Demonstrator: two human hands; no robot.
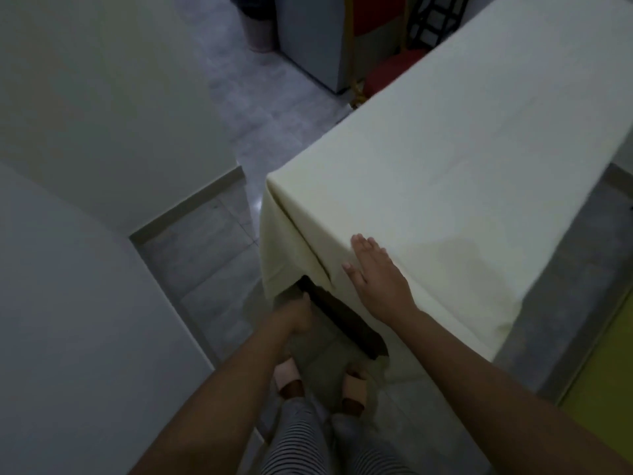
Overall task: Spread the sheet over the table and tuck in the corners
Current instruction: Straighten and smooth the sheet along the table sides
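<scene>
A pale yellow sheet [462,173] covers the long table, hanging over its near end with a diagonal fold at the near left corner. My right hand [375,279] lies flat with straight fingers on the sheet at the table's near edge. Lower down, my left hand [296,315] reaches under the hanging flap at the corner and grips its lower edge; its fingers are partly hidden by the cloth. The dark wooden table edge [346,323] shows beneath the lifted sheet.
A white wall corner [102,166] stands close on the left, leaving a narrow strip of tiled floor [212,241]. Red chairs [387,70] and a grey cabinet [308,39] sit beyond the table's far left side. My slippered feet [322,385] stand by the table.
</scene>
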